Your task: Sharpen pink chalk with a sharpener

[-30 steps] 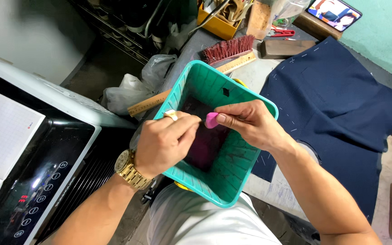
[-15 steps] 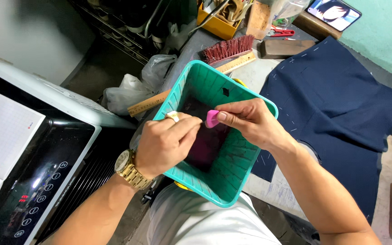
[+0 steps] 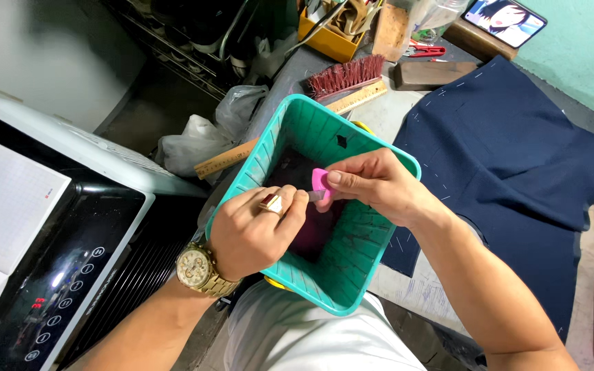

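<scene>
Both hands meet over the teal bin point(image 3: 352, 271), probably so shavings drop inside. Right hand point(image 3: 379, 185) pinches a pink chalk point(image 3: 320, 182) upright; left hand point(image 3: 252, 233) is curled tight on a small blade point(image 3: 316, 196) at its edge, next to the navy cloth point(image 3: 517, 165).

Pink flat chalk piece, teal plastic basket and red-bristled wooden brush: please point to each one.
Pink flat chalk piece point(image 3: 320, 181), head view, on its upper face above the thumb.
Teal plastic basket point(image 3: 369, 251), head view, on its ribbed right inner wall.
Red-bristled wooden brush point(image 3: 345, 75), head view, on the bristles.
</scene>
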